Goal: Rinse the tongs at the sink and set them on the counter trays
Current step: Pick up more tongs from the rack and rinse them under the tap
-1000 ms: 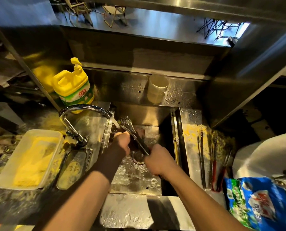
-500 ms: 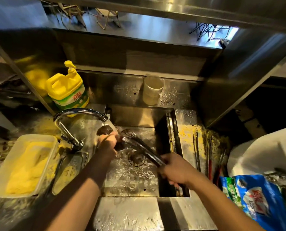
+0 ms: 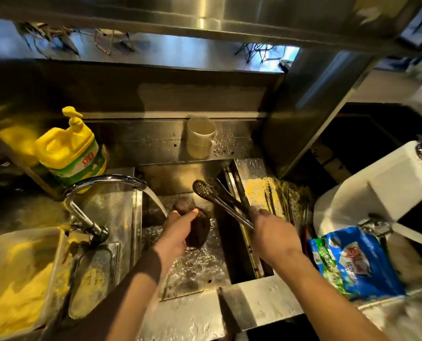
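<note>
right hand [image 3: 272, 233]: grips tongs [image 3: 219, 201] by handle, tips over sink [image 3: 195, 267] right edge
left hand [image 3: 178, 232]: grips dark scrubber [image 3: 197, 227] under faucet [image 3: 101, 183] stream

Your left hand [image 3: 180, 232] holds a scrubber [image 3: 198, 230] in the sink [image 3: 195, 271], right of the tap [image 3: 86, 205]; your right hand [image 3: 271, 232] holds tongs [image 3: 217, 200] beside it, the soap jug [image 3: 69, 153] behind the tap
</note>
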`<state>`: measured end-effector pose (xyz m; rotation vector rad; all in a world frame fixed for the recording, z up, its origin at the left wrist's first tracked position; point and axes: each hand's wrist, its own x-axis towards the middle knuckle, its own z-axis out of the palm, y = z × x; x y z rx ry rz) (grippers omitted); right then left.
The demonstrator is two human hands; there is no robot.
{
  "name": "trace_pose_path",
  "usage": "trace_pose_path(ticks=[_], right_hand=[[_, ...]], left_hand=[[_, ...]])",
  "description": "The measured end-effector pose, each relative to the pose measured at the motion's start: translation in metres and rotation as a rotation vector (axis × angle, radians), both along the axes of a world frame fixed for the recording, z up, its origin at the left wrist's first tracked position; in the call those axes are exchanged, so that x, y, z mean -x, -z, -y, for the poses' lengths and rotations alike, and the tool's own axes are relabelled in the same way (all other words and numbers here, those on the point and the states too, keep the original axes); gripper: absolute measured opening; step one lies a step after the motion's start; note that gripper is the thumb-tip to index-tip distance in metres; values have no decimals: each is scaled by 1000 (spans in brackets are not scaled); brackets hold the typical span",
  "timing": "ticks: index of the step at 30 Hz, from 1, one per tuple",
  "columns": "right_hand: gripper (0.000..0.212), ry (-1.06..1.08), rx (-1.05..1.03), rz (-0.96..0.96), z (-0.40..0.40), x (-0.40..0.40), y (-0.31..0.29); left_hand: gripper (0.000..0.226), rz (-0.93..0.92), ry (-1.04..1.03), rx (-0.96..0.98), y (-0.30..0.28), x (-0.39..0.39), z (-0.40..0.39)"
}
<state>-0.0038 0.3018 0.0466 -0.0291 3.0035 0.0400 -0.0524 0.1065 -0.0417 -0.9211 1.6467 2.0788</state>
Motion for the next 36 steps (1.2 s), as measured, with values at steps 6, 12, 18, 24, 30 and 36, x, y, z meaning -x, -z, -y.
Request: trace_pose_path(ticks=[6, 12, 18, 24, 30, 36], right_hand=[[37, 156, 368, 40, -23, -14, -16], [9, 495, 919, 112, -78, -51, -43], [24, 577, 935, -63, -149, -103, -74], [11, 717, 942, -247, -235, -168, -94], [17, 883, 1076, -338, -315, -227, -108], [32, 1079, 1222, -423, -377, -239, -113]], left_hand=[[20, -131, 104, -43, -32, 3, -29], [12, -237, 274, -90, -66, -6, -105], [7, -292, 444, -156, -107, -31, -199], [10, -390, 653, -220, -143, -73, -309], [11, -422, 894, -275, -155, -109, -409], [3, -361, 938, -263, -160, -124, -491]])
